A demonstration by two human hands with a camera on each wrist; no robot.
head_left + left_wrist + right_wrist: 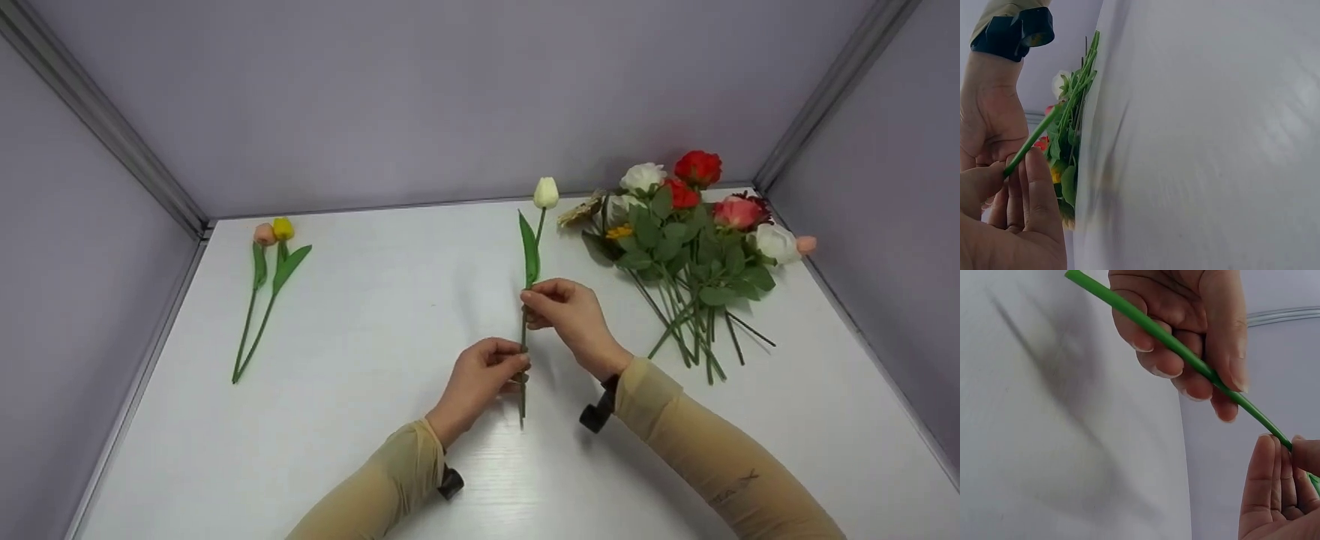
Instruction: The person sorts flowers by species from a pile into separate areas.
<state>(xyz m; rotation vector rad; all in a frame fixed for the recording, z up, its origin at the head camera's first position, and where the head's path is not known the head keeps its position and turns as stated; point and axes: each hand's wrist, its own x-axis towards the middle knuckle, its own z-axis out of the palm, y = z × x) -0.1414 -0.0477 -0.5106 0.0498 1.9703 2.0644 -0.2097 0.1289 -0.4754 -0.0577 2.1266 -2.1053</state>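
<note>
A white artificial tulip (546,193) with one long green leaf is held upright over the middle of the table, in both hands. The right hand (574,319) pinches its stem just under the leaf. Lower down, the left hand (484,382) pinches the same stem between thumb and fingers, and the cut end sticks out below. In the left wrist view the green stem (1033,138) passes through the left fingertips. The right wrist view shows the stem (1168,340) running from one hand to the other, above the table and its shadow.
Two tulips, one peach (264,234) and one yellow (283,228), lie on the white table (360,315) at the left. A pile of roses and other flowers (675,232) lies at the back right. Grey walls (450,97) enclose the table's back and sides.
</note>
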